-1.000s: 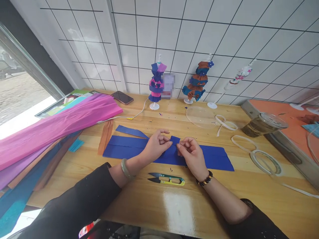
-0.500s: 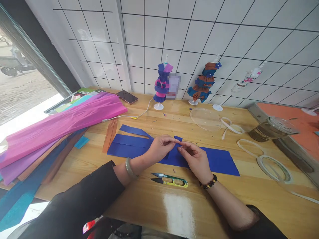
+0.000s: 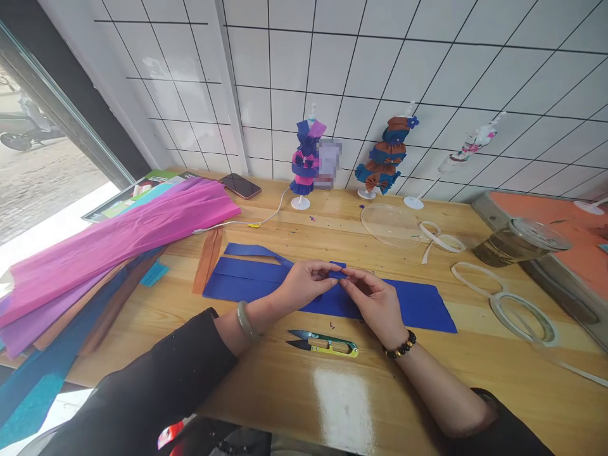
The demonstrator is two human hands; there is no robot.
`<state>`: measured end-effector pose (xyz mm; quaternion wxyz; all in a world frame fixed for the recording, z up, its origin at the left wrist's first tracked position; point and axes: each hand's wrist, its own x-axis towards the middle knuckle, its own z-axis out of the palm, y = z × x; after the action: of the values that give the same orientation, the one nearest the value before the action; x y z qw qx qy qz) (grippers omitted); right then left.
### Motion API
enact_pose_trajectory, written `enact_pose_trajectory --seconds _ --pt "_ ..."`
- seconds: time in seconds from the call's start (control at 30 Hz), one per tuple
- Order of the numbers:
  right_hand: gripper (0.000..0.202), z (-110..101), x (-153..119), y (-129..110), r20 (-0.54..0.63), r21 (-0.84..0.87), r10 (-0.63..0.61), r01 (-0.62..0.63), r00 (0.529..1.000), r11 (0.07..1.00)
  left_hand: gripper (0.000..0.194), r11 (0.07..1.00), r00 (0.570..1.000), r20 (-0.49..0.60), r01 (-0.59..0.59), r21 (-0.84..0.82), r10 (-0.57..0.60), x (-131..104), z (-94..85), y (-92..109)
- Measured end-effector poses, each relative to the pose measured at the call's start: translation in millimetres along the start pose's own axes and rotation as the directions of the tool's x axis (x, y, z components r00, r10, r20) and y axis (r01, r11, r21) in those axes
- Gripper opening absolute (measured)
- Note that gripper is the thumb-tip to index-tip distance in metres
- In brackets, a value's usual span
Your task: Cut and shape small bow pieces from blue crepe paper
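Observation:
Between my two hands a small piece of blue crepe paper [image 3: 337,274] is pinched at the fingertips. My left hand [image 3: 311,282] grips its left side with thumb and forefinger; my right hand [image 3: 373,296] pinches its right side. Both hands hover over a long sheet of blue crepe paper [image 3: 420,305] lying across the table. A narrow blue strip [image 3: 251,251] runs from the sheet's upper left toward my left hand; its far end is hidden behind that hand. Thread snips [image 3: 323,343] with a yellow and green handle lie just below the hands.
Stacked pink and purple crepe paper [image 3: 128,228] covers the left side, with a phone [image 3: 241,185] behind. Dressed doll forms [image 3: 304,158] stand along the tiled wall. To the right are a clear disc [image 3: 390,225], a roll of white tape [image 3: 524,318] and a lidded drink cup [image 3: 506,246].
My fingertips have shifted slightly, and more of the small blue piece now shows between them. The narrow strip bows up a little more. The snips stay where they were.

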<state>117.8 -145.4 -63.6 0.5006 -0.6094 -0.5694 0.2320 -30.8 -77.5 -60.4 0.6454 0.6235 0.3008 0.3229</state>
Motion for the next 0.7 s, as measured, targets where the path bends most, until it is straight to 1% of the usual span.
enact_pose_trajectory --seconds 0.1,0.27,0.33,0.47,0.53,0.6,0.7 --pt "0.021 -1.1 0.4 -0.1 0.001 -0.035 -0.043 0.043 0.999 0.998 0.031 0.999 1.000 -0.010 -0.024 0.034 0.024 1.0 -0.8 -3.3" --pt "0.016 -3.3 1.6 0.0 0.040 -0.069 -0.139 0.141 0.990 0.988 0.027 0.981 0.992 -0.040 -0.109 0.161 0.117 1.9 -3.0 -4.3" --pt "0.016 -3.4 1.6 0.0 0.045 -0.066 -0.138 0.141 0.989 0.988 0.025 0.972 0.990 -0.042 -0.127 0.196 0.138 1.4 -3.5 -2.6" --pt "0.021 -2.8 0.6 0.2 0.028 -0.050 -0.061 0.062 0.998 0.997 0.027 0.969 0.990 -0.026 -0.131 0.207 0.139 0.7 -4.1 -1.8" --pt "0.021 -2.9 0.4 0.3 0.020 -0.051 -0.041 0.042 0.999 0.998 0.027 0.965 0.989 -0.015 -0.139 0.221 0.146 0.4 -4.5 -2.6" --pt "0.019 -3.4 0.5 0.3 0.015 -0.064 -0.070 0.071 0.997 0.995 0.026 0.958 0.988 -0.012 -0.148 0.245 0.155 0.1 -4.9 -3.1" --pt "0.016 -4.4 1.2 0.1 0.019 -0.095 -0.154 0.155 0.988 0.983 0.026 0.949 0.986 -0.011 -0.159 0.274 0.169 -0.2 -5.6 -3.0"
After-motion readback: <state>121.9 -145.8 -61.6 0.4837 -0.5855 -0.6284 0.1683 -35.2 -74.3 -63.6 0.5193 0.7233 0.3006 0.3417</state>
